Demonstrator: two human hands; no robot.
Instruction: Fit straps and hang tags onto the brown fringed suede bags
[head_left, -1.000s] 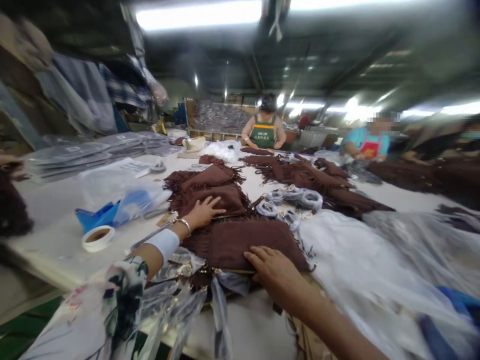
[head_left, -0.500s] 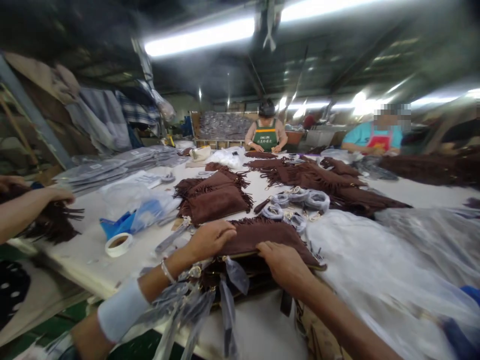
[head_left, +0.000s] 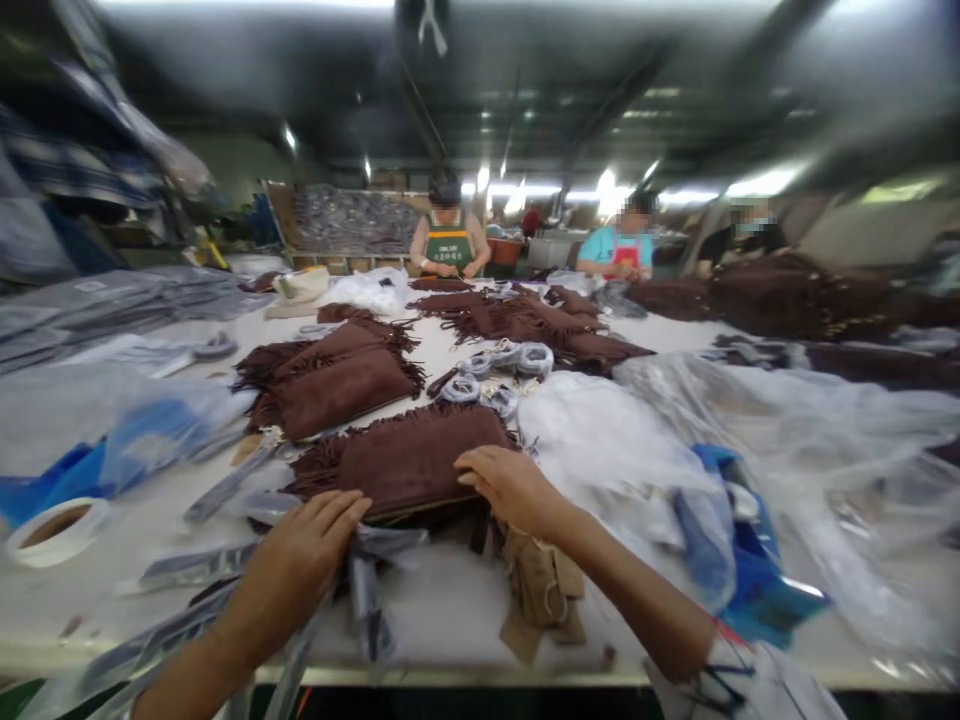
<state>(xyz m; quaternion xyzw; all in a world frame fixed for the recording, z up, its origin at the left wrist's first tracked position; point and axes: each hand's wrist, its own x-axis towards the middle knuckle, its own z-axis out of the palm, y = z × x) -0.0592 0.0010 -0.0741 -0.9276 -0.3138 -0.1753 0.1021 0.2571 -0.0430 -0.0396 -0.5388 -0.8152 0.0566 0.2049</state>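
A brown fringed suede bag [head_left: 409,458] lies flat on the white table [head_left: 450,610] right in front of me. My left hand [head_left: 300,550] rests at its near left corner, fingers stretched out over the bag's edge and the clear plastic strips [head_left: 367,585] under it. My right hand [head_left: 510,485] curls over the bag's near right edge and grips it. Brown paper tags [head_left: 544,590] lie under my right wrist.
More brown fringed bags [head_left: 330,375] are stacked behind, with wrapped chain straps [head_left: 499,370] beside them. A tape roll [head_left: 56,525] and blue plastic [head_left: 97,450] sit left; white and clear bags [head_left: 622,450] right. Other people [head_left: 446,240] work at the far end.
The view swung right and down. My left hand slid from the top of the bag to its near left corner. My right hand stayed on the bag's near edge.
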